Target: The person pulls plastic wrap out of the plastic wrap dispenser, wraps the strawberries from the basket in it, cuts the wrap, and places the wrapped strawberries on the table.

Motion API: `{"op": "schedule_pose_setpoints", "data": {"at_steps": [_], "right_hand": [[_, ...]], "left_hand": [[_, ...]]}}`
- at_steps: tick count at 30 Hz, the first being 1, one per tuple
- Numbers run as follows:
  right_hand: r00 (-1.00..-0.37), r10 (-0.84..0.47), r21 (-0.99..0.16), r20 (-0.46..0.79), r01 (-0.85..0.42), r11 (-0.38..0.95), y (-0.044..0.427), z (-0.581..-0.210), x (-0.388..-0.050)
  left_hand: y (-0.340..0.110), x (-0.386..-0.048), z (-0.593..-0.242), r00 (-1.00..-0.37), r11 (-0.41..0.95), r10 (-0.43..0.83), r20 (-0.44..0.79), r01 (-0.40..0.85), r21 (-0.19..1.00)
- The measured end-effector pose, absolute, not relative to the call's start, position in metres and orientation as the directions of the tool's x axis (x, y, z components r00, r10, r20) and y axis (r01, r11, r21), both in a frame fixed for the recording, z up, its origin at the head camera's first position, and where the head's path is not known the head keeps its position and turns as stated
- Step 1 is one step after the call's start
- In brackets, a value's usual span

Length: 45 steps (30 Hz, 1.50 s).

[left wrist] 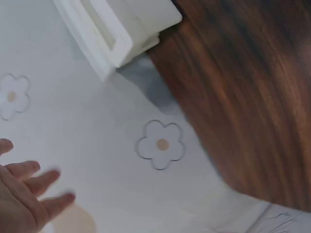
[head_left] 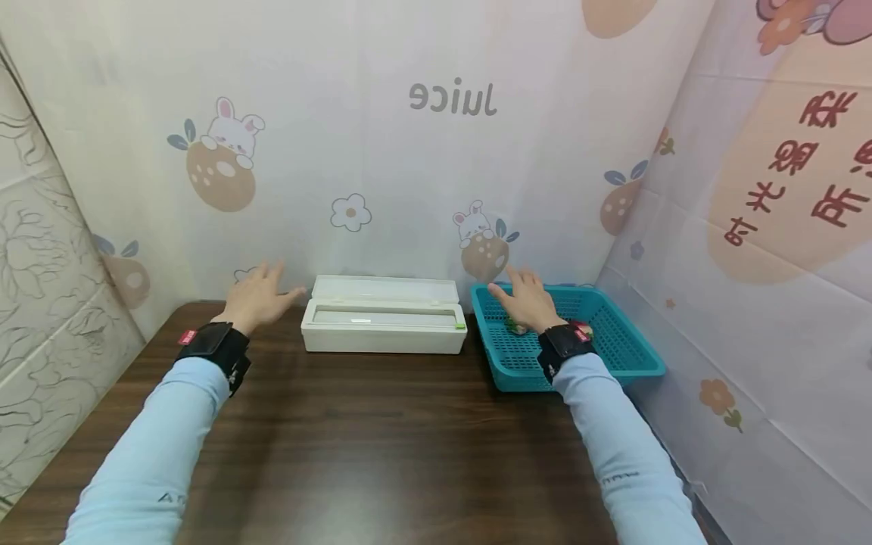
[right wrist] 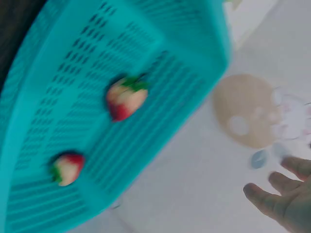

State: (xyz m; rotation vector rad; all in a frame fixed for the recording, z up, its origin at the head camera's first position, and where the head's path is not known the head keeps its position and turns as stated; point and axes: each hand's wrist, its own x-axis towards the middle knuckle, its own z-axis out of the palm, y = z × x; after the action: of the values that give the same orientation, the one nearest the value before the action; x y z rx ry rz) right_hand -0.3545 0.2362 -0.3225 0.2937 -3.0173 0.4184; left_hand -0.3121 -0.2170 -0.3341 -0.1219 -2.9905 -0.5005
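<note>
My left hand point(head_left: 255, 301) hovers with spread fingers left of a white lidded box point(head_left: 384, 333), touching nothing. Its fingers also show at the lower left of the left wrist view. Over the teal basket point(head_left: 630, 362) hangs my right hand point(head_left: 527, 303), fingers extended and holding nothing. Two strawberries, one with its leaves up point(right wrist: 127, 97) and a smaller one point(right wrist: 68, 168), lie apart in the basket in the right wrist view. Both are red and pale with green tops. In the head view the right hand and wrist partly hide them. The box's lid stands raised at the back.
A dark wooden table point(head_left: 368, 446) carries the box and the basket. Behind it hangs a white printed curtain point(head_left: 306, 151), close to the box. Another printed sheet point(head_left: 681, 303) stands along the right side, beside the basket.
</note>
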Motion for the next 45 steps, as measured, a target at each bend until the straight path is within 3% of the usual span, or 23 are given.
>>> {"op": "schedule_pose_setpoints", "data": {"at_steps": [11,20,26,34,41,45], "right_hand": [[-0.896,-0.365,-0.196,0.251,-0.417,0.888,0.204,-0.342,-0.305],[-0.84,-0.466,-0.228,0.28,-0.529,0.817,0.184,-0.361,-0.295],[-0.842,-0.487,-0.266,0.232,-0.537,0.801,0.174,-0.362,-0.305],[-0.841,-0.521,-0.235,0.148,-0.541,0.807,0.163,-0.364,-0.337],[-0.841,-0.535,-0.149,0.079,-0.54,0.828,0.152,-0.363,-0.362],[-0.864,-0.497,-0.159,0.08,-0.503,0.849,0.147,-0.37,-0.376]], "left_hand": [[-0.2,-0.282,-0.359,-0.95,0.917,0.186,0.251,0.259,0.302],[-0.191,-0.281,-0.384,-0.893,0.879,0.218,0.393,0.354,0.319],[-0.185,-0.298,-0.387,-0.883,0.847,0.237,0.405,0.392,0.359],[-0.179,-0.322,-0.384,-0.902,0.85,0.271,0.335,0.387,0.356],[-0.181,-0.338,-0.392,-0.938,0.866,0.241,0.247,0.323,0.381],[-0.187,-0.346,-0.401,-0.955,0.885,0.201,0.22,0.273,0.377]]}}
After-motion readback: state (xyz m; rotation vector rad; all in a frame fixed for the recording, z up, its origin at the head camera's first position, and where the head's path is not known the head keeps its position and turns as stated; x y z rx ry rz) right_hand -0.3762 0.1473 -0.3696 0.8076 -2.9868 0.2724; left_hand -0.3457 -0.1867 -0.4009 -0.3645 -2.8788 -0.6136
